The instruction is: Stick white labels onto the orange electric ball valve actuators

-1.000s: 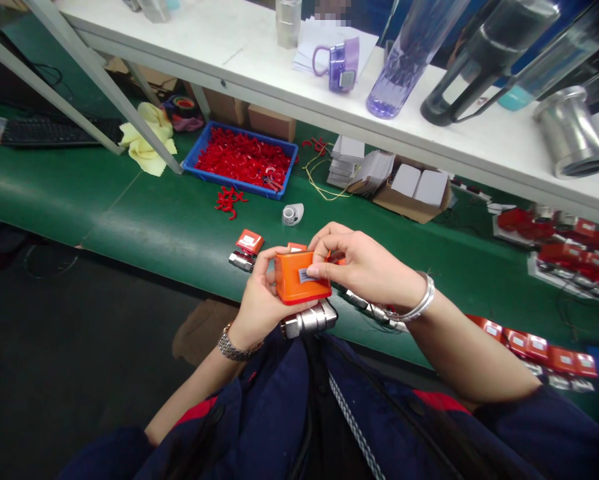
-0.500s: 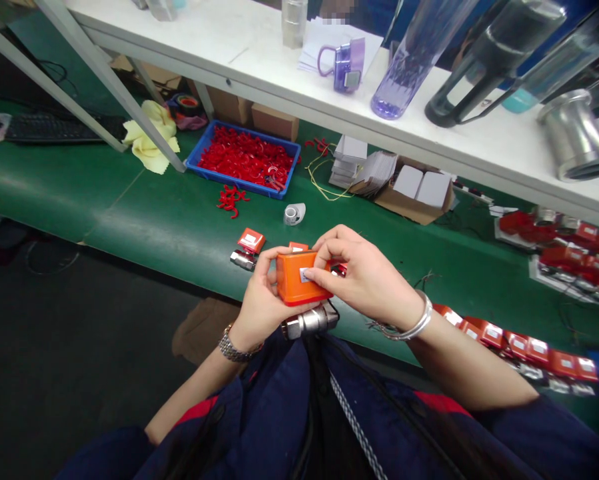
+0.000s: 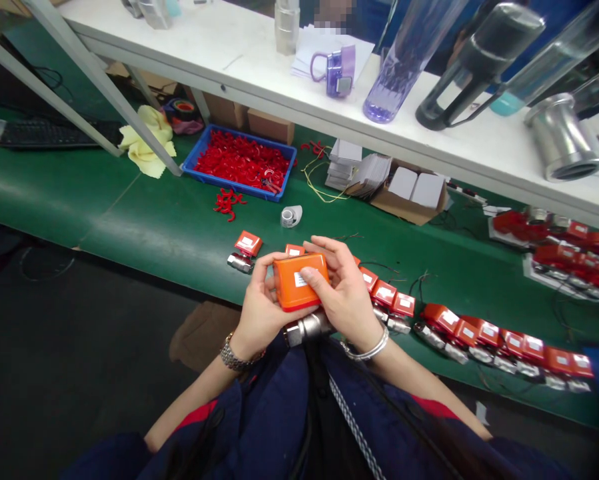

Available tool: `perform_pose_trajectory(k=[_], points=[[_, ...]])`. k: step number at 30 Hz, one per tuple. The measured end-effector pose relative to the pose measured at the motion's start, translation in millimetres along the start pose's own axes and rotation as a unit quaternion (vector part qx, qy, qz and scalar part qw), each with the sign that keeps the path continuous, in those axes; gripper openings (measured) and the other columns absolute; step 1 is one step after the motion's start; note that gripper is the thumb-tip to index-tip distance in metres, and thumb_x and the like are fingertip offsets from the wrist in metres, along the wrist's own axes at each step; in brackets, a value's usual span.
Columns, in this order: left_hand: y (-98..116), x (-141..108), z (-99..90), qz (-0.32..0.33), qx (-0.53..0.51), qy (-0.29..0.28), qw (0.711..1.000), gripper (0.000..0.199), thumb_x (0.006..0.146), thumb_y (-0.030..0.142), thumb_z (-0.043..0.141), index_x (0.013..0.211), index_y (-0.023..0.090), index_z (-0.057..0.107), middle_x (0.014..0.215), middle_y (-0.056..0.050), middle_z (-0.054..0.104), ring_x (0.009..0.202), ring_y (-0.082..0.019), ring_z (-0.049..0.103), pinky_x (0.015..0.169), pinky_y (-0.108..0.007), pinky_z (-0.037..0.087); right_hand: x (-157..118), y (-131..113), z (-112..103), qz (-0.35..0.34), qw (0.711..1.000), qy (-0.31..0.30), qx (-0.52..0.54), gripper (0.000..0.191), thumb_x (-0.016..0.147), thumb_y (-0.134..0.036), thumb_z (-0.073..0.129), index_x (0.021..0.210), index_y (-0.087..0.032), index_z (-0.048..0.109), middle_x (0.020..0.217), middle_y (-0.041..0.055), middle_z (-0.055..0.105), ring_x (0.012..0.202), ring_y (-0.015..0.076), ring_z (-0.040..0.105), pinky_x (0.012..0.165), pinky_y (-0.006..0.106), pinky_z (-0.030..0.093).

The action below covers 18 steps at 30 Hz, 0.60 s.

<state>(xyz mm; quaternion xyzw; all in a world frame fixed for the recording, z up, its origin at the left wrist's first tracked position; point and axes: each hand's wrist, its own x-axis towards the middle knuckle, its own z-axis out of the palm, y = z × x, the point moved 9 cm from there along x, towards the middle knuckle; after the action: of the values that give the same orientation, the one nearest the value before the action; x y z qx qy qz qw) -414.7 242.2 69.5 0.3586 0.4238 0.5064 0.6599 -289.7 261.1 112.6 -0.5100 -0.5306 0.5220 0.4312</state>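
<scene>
An orange box-shaped unit (image 3: pixel 290 291) with a metal valve body (image 3: pixel 308 327) beneath it is held in front of my chest. My left hand (image 3: pixel 260 300) grips its left side and underside. My right hand (image 3: pixel 346 293) wraps its right side, the thumb lying on the small white label (image 3: pixel 300 279) on the orange face. Just beyond my left hand, a smaller red unit (image 3: pixel 248 243) with a metal fitting rests on the green bench. Another red unit (image 3: pixel 294 250) shows partly behind the held one.
A blue tray (image 3: pixel 280 191) of red clips lies ahead, with a label roll (image 3: pixel 290 216) nearer me. Several red units (image 3: pixel 484 333) line the bench's right edge. A white shelf (image 3: pixel 259 93) carrying a purple cup (image 3: pixel 340 73) and bottles crosses above. A cardboard box (image 3: pixel 404 204) holds white cards.
My right hand has turned from a fingertip pinch at the label to wrapping the unit's right side, thumb on the label. Its forearm has come down and in, uncovering red units on the right.
</scene>
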Motion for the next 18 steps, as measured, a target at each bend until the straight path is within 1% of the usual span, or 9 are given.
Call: perform_pose_trajectory(k=[3, 5, 7, 9, 11, 12, 14, 16, 18], points=[[-5.4, -2.3, -1.7, -0.02, 0.006, 0.01, 1.0, 0.089, 0.053, 0.017, 0.097, 0.124, 0.028, 0.046, 0.111, -0.003, 0.073, 0.093, -0.022, 0.075, 0.079, -0.031, 0.064, 1.2, 8.4, -11.9, 0.013, 0.999, 0.015, 0.046, 0.035, 0.102, -0.045, 0.053, 0.129, -0.022, 0.053, 0.134, 0.0103, 0.063, 0.123, 0.0209, 0.062, 0.104, 0.036, 0.052], [-6.6, -4.0, 0.4, -0.026, 0.013, 0.005, 1.0, 0.09, 0.052, 0.017, 0.098, 0.125, 0.029, 0.046, 0.112, -0.004, 0.072, 0.093, -0.023, 0.075, 0.08, -0.033, 0.065, 0.8, 15.4, -20.6, 0.035, 0.998, 0.03, 0.048, 0.041, 0.103, -0.052, 0.047, 0.13, -0.022, 0.053, 0.13, 0.0107, 0.066, 0.118, 0.0216, 0.065, 0.1, 0.037, 0.054], [-6.5, -5.1, 4.9, -0.029, 0.016, -0.008, 0.999, 0.089, 0.052, 0.016, 0.097, 0.124, 0.029, 0.047, 0.113, -0.004, 0.072, 0.093, -0.023, 0.075, 0.08, -0.034, 0.065, 0.0, 21.0, -21.5, 0.066, 0.996, 0.015, 0.054, 0.051, 0.102, -0.06, 0.043, 0.136, -0.022, 0.049, 0.131, 0.0119, 0.066, 0.115, 0.0232, 0.067, 0.097, 0.039, 0.056], [-6.9, -4.7, 7.5, -0.03, 0.016, -0.013, 0.999, 0.089, 0.052, 0.015, 0.097, 0.124, 0.029, 0.047, 0.115, -0.005, 0.072, 0.094, -0.024, 0.076, 0.08, -0.033, 0.065, 0.3, 20.7, -16.9, 0.074, 0.997, -0.015, 0.034, 0.064, 0.095, -0.062, 0.058, 0.143, -0.023, 0.043, 0.14, 0.0133, 0.06, 0.121, 0.0253, 0.064, 0.101, 0.041, 0.055], [-10.5, -2.7, 5.8, -0.033, 0.019, -0.009, 0.999, 0.09, 0.051, 0.016, 0.097, 0.125, 0.028, 0.047, 0.115, -0.006, 0.072, 0.094, -0.024, 0.075, 0.079, -0.033, 0.064, 1.6, 20.1, -10.7, 0.061, 0.997, -0.041, 0.007, 0.077, 0.085, -0.053, 0.075, 0.146, -0.024, 0.039, 0.149, 0.0134, 0.051, 0.131, 0.0262, 0.057, 0.109, 0.042, 0.049], [-14.1, -1.2, 2.6, -0.036, 0.022, -0.004, 0.999, 0.091, 0.051, 0.016, 0.097, 0.126, 0.027, 0.046, 0.115, -0.006, 0.072, 0.093, -0.023, 0.075, 0.079, -0.033, 0.064, 1.8, 23.7, -7.4, 0.059, 0.997, -0.055, 0.014, 0.079, 0.083, -0.049, 0.078, 0.147, -0.024, 0.038, 0.15, 0.0134, 0.049, 0.133, 0.0258, 0.055, 0.111, 0.043, 0.047], [-25.9, 3.0, -9.0, -0.045, 0.034, 0.007, 0.998, 0.092, 0.051, 0.019, 0.097, 0.127, 0.026, 0.046, 0.114, -0.006, 0.072, 0.092, -0.022, 0.075, 0.08, -0.033, 0.064, 0.1, 43.0, -4.7, 0.077, 0.992, -0.069, 0.071, 0.073, 0.087, -0.047, 0.073, 0.146, -0.024, 0.038, 0.148, 0.0143, 0.051, 0.133, 0.0244, 0.055, 0.112, 0.044, 0.046], [-41.7, 9.4, -28.8, -0.057, 0.061, 0.02, 0.996, 0.091, 0.052, 0.024, 0.097, 0.127, 0.025, 0.045, 0.112, -0.007, 0.072, 0.09, -0.022, 0.075, 0.081, -0.034, 0.063, -7.2, 77.3, -10.5, 0.116, 0.985, -0.062, 0.109, 0.065, 0.09, -0.048, 0.067, 0.143, -0.022, 0.039, 0.142, 0.0151, 0.057, 0.13, 0.0235, 0.057, 0.11, 0.044, 0.047], [-55.4, 19.8, -57.1, -0.051, 0.123, 0.043, 0.99, 0.091, 0.055, 0.03, 0.096, 0.129, 0.024, 0.043, 0.115, -0.008, 0.07, 0.094, -0.024, 0.074, 0.084, -0.038, 0.062, -22.1, 118.6, -25.4, 0.159, 0.985, -0.042, 0.048, 0.056, 0.09, -0.047, 0.065, 0.136, -0.021, 0.047, 0.134, 0.0138, 0.062, 0.125, 0.0232, 0.06, 0.107, 0.043, 0.048]])
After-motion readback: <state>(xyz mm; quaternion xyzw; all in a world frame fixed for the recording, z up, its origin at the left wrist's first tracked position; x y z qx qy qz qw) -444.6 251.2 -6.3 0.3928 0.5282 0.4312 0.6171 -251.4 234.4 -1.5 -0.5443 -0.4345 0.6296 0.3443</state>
